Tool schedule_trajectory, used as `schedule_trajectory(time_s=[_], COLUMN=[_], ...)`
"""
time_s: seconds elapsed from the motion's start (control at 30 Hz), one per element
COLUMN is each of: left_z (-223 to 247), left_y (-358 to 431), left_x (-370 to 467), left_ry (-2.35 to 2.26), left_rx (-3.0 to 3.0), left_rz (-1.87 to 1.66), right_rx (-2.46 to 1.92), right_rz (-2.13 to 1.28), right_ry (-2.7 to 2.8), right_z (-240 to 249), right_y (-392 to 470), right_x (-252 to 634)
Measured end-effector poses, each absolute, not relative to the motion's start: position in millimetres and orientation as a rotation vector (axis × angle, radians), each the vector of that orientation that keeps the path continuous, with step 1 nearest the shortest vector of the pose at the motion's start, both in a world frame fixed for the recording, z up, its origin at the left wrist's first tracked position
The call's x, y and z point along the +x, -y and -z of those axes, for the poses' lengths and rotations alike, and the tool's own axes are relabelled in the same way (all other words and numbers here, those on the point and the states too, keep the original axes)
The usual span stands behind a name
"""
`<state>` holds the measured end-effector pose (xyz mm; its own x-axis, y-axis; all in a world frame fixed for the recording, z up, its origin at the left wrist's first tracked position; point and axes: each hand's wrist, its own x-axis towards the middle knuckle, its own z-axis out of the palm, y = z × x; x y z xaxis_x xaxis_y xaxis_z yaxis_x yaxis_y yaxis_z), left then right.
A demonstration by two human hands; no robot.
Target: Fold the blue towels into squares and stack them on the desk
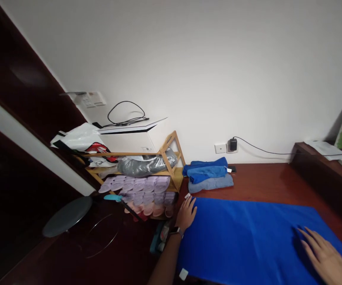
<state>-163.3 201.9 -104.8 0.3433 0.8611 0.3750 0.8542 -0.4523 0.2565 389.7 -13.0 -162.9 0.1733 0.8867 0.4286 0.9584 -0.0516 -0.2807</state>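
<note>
A bright blue cloth lies spread out on the reddish-brown table, with slight creases and a white tag at its lower left. At its upper left corner rests my left hand, fingers apart, beside another small white tag; a watch is on that wrist. Over the right part of the cloth is my right hand, its fingers spread and nothing in them. Behind the cloth, near the wall, several rolled or folded blue cloths are piled together.
Left of the table stands a wooden rack with slippers, under a white box. A round stool is farther left. A raised ledge with papers runs along the right. A black plug sits in the wall.
</note>
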Motion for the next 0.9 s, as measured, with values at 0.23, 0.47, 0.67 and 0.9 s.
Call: schedule_trajectory(time_s=[0.23, 0.47, 0.67, 0.9], left_z=[130, 133, 134, 132], left_y=[-215, -220, -221, -223], left_x=[-171, -182, -179, -179], left_ry=[-1.765, -1.813, -1.833, -1.843], left_rx=[2.742, 2.767, 2.742, 2.728], left_rz=[-0.439, -0.458, -0.52, -0.504], right_rx=[-1.796, -1.964, -2.405, -2.661], right_rz=[-0.214, -0.301, -0.177, -0.16], right_ry=[2.139, 2.121, 1.822, 1.562], right_z=[101, 113, 143, 156], right_y=[-127, -171, -129, -95], right_x=[187, 156, 314, 429])
